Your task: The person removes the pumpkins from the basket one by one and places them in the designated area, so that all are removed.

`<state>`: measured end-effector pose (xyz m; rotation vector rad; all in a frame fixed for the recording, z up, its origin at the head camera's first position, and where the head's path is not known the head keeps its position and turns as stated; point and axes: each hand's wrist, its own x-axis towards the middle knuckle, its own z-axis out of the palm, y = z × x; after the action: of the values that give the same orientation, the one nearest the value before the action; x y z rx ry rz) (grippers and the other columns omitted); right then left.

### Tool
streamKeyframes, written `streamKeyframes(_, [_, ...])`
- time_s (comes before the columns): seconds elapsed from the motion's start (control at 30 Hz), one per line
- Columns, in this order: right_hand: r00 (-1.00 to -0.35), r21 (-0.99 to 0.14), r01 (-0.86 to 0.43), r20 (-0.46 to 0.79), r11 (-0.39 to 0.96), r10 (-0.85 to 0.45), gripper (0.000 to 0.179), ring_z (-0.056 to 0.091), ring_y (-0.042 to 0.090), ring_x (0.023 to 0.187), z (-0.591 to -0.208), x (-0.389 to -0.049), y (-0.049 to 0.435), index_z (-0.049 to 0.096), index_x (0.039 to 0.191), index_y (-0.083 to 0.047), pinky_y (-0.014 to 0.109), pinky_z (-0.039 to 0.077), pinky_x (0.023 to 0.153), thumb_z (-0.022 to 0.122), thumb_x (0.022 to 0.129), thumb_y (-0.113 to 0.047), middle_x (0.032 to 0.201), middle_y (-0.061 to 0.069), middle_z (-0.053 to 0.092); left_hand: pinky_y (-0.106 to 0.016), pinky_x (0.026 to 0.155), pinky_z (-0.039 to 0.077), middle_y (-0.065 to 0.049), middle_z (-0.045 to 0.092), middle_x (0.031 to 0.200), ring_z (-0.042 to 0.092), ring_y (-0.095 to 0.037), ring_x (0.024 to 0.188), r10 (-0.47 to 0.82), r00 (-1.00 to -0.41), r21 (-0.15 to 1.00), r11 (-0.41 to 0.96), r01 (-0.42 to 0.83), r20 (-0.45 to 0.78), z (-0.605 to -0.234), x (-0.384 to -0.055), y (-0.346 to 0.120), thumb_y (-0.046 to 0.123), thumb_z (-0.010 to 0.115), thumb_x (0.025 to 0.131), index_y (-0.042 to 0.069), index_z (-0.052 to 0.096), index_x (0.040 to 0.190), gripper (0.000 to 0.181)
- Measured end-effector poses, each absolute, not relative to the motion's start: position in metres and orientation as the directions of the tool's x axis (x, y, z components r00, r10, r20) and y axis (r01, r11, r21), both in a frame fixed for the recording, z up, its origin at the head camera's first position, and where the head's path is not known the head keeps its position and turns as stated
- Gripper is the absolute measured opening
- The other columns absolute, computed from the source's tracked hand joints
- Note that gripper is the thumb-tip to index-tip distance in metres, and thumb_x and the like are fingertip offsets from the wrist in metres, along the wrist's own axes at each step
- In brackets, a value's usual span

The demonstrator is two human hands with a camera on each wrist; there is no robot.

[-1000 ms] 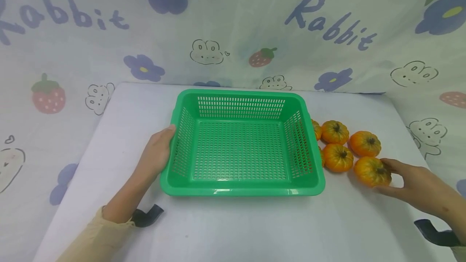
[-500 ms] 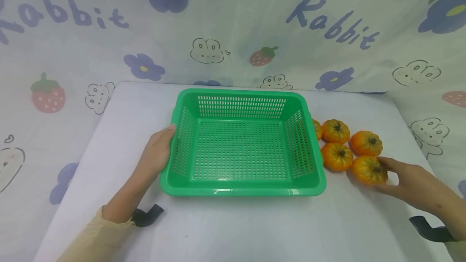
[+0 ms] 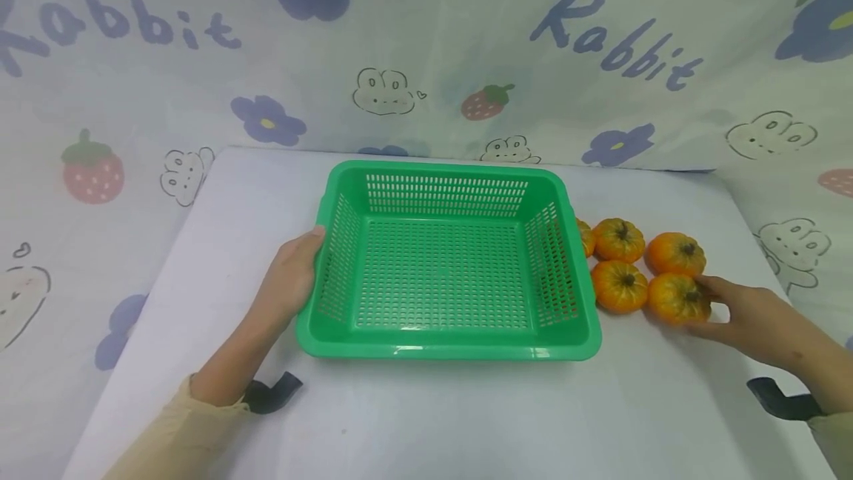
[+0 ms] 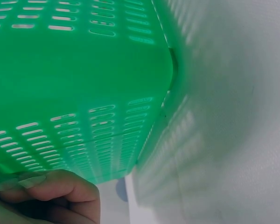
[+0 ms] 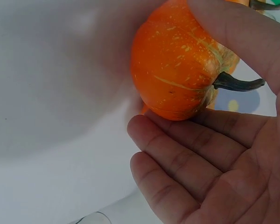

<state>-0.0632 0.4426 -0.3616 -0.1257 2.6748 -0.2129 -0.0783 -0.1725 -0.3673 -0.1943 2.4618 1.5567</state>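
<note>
A green plastic basket (image 3: 446, 352) with slotted walls stands on the white table, its inside bare. My left hand (image 3: 291, 272) grips the basket's left rim; in the left wrist view its curled fingers (image 4: 60, 186) show beneath the rim beside the slotted wall. At the right, my right hand (image 3: 760, 321) holds a small orange pumpkin (image 3: 674, 301) between thumb and fingers. The right wrist view shows this pumpkin (image 5: 172, 65) with its dark stem toward the palm, the thumb on one side and fingertips at the other. Another pumpkin (image 3: 673, 254) sits right behind the held one.
More pumpkins, one (image 3: 618, 239) at the back and one (image 3: 620, 287) in front, cluster beside the basket's right wall, which partly hides others. A printed cloth (image 3: 426, 43) hangs behind and around the white table (image 3: 426, 421).
My right hand has moved the pumpkin slightly leftward and away from me, up against the one behind, which has shifted back a little. The left hand keeps its grip on the basket.
</note>
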Motion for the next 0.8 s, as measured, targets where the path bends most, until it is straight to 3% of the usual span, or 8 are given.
streamKeyframes(0.8, [-0.894,-0.186,-0.066,-0.425,0.98,-0.14,0.098,0.052,0.065,0.114,-0.364,-0.075,0.442,0.042,0.141,0.021,0.076,0.047,0.087,0.084,0.086,-0.047,0.129,0.045,0.056,-0.036,0.07,0.061,-0.019,0.065,0.099,0.068,-0.026,0.084,-0.004,-0.968,0.873,0.432,-0.228,-0.251,-0.367,-0.078,-0.172,0.057,0.018,0.111,-0.001,0.054,0.141,0.074])
